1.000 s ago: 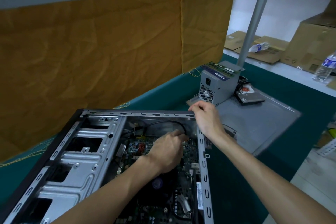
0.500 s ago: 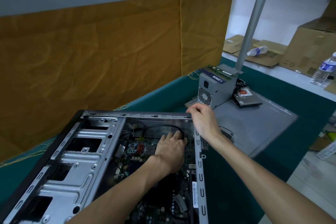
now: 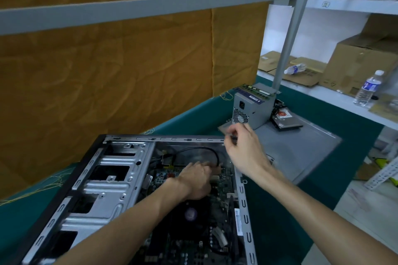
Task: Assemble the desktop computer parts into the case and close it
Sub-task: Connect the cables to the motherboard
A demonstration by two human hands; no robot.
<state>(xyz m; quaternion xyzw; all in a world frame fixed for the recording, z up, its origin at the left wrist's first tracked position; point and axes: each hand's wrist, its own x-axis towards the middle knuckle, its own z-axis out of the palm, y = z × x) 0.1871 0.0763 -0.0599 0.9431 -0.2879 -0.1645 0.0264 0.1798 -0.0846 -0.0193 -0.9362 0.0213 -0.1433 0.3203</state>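
Observation:
The open computer case (image 3: pixel 120 180) lies on its side on the green table. My left hand (image 3: pixel 193 180) reaches inside over the motherboard (image 3: pixel 225 180), its fingers curled at the lower end of a looping black cable (image 3: pixel 206 149). Hovering over the case's far right corner, my right hand (image 3: pixel 245 150) pinches a small dark thing too blurred to name. The grey power supply (image 3: pixel 252 112) stands behind on the case's side panel (image 3: pixel 301 148), with memory sticks (image 3: pixel 256 90) on top. A hard drive (image 3: pixel 286 120) lies beside it.
An orange curtain hangs behind the table on the left. A slanted grey post (image 3: pixel 288 38) rises behind the power supply. Shelves at the right hold cardboard boxes (image 3: pixel 361 60) and water bottles (image 3: pixel 368 88). The table's edge drops to the floor at the right.
My right hand has lifted off the case's far corner and now pinches its fingers together above it. My left hand has shifted slightly along the cable's end on the motherboard.

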